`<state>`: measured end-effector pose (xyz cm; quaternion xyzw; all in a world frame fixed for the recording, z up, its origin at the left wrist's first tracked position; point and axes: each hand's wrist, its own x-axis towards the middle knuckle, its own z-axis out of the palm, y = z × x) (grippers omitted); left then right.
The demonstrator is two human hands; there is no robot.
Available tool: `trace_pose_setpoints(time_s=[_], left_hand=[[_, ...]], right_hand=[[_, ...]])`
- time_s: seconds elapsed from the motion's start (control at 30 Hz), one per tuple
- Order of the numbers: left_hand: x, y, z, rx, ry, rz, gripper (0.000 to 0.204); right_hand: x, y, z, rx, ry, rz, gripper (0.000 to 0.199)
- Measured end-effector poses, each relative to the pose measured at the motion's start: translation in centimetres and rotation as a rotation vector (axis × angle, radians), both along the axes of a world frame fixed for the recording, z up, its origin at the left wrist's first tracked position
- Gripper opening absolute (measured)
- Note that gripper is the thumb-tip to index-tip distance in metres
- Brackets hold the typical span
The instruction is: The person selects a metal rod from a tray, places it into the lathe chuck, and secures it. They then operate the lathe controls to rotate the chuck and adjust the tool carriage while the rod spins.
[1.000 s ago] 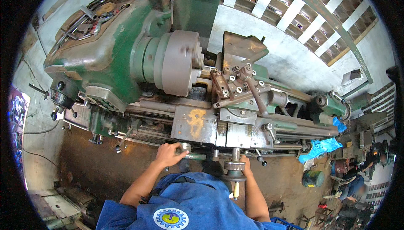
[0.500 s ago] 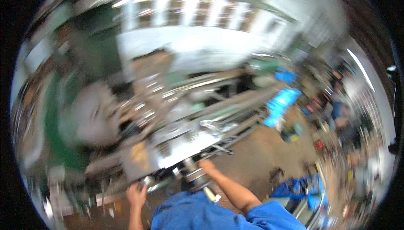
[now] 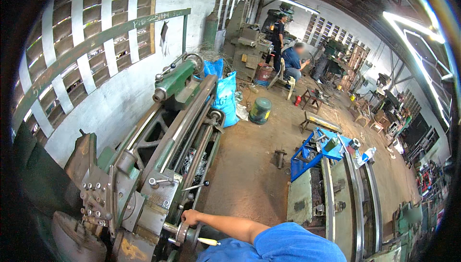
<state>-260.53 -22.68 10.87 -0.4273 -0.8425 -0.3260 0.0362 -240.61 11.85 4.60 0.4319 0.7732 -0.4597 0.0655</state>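
Below me to the left stands a green and grey metal lathe [image 3: 158, 185]. My right hand [image 3: 191, 217] reaches in from the lower edge, with its fingers curled over the rim of a handwheel [image 3: 181, 233] on the lathe's front. A pale crank handle [image 3: 210, 242] sticks out of this wheel toward me. Just above the hand is a lever with a dark ball knob [image 3: 206, 183]. The tool post [image 3: 96, 190] with several bolts sits left of the carriage, and the round chuck [image 3: 77, 238] is at the lower left. My left hand is out of the picture.
A green tailstock [image 3: 175, 82] sits at the lathe's far end, beside blue sacks [image 3: 225, 99] and a dark bucket [image 3: 260, 110]. To the right are a blue tool cart [image 3: 303, 163] and another machine bed [image 3: 353, 204]. Two people, one seated [image 3: 292, 63], are farther back.
My view has swung to the right and up, bringing more of the workshop into sight. The left hand has left the picture; the right hand stays at the handwheel.
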Motion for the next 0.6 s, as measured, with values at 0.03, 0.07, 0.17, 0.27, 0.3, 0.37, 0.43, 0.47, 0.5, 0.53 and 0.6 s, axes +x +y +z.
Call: trace_pose_setpoints(time_s=[0.03,0.07,0.17,0.27,0.3,0.37,0.43,0.47,0.5,0.53,0.6], left_hand=[[0.2,0.2,0.4,-0.014,-0.073,0.047,0.042],[0.5,0.2,0.9,-0.028,-0.147,0.094,0.042],[1.3,0.3,2.0,-0.067,-0.22,0.173,0.043],[1.4,0.3,2.2,-0.061,-0.21,0.189,0.044],[1.3,0.2,2.1,-0.052,-0.206,0.188,0.044],[0.9,0.1,1.8,-0.02,-0.199,0.154,0.045],[0.6,-0.2,1.3,-0.021,-0.209,0.141,0.045],[0.5,-0.4,0.9,-0.04,-0.222,0.146,0.045],[0.4,-0.7,0.6,-0.06,-0.236,0.152,0.045],[0.3,-0.9,0.2,-0.056,-0.237,0.168,0.045],[0.2,-1.4,-0.7,-0.023,-0.223,0.172,0.044]], right_hand=[[0.2,0.1,-0.1,-0.034,0.038,-0.008,0.038],[0.4,0.0,-0.2,-0.073,0.055,-0.014,0.038],[0.8,-0.2,-0.3,-0.025,0.13,-0.008,0.037],[0.8,-0.3,0.0,-0.03,0.121,-0.018,0.036],[0.7,-0.3,0.1,-0.065,0.101,-0.015,0.036],[0.7,-0.4,0.2,-0.079,0.071,-0.02,0.036],[0.6,-0.5,0.1,-0.036,0.052,-0.03,0.036],[0.6,-0.6,0.0,0.038,0.042,0.005,0.034],[0.5,-0.6,-0.1,0.09,0.044,0.016,0.033],[0.5,-0.7,-0.2,0.129,0.032,0.032,0.032],[0.5,-0.7,-0.3,0.145,-0.019,0.09,0.03]])
